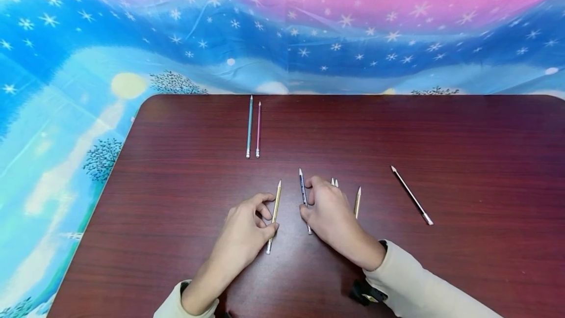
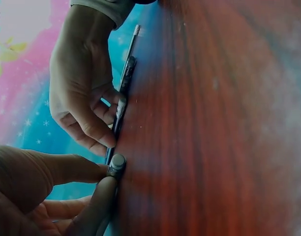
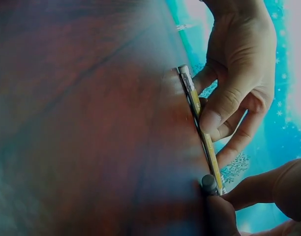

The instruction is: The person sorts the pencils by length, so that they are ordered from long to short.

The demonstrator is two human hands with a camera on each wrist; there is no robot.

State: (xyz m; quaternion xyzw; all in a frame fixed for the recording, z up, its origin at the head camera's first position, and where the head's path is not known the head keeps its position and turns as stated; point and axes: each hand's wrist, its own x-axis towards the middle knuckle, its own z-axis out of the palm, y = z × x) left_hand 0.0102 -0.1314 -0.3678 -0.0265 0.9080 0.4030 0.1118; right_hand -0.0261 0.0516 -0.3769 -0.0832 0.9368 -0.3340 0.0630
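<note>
In the head view my left hand [image 1: 244, 227] pinches a yellow pencil [image 1: 276, 201] between thumb and fingers, its white tip pointing away. Just right of it, my right hand [image 1: 331, 210] has thumb and fingers on a dark blue pencil [image 1: 302, 184], which lies tilted on the table. The left wrist view shows my left hand [image 2: 57, 187] at the eraser end [image 2: 118, 162] of its pencil, with my right hand [image 2: 84, 88] beyond. Seen from the right wrist, the yellow pencil [image 3: 211, 156] is in my left hand [image 3: 241, 73]; my right hand [image 3: 268, 196] grips near a round eraser end [image 3: 209, 183].
Teal [image 1: 249, 129] and pink [image 1: 258, 129] pencils lie side by side near the far edge of the dark red table [image 1: 176, 161]. Two white tips [image 1: 334, 182] and a gold-brown pencil [image 1: 357, 202] show beyond my right hand. A dark pencil [image 1: 411, 194] lies slanted farther right.
</note>
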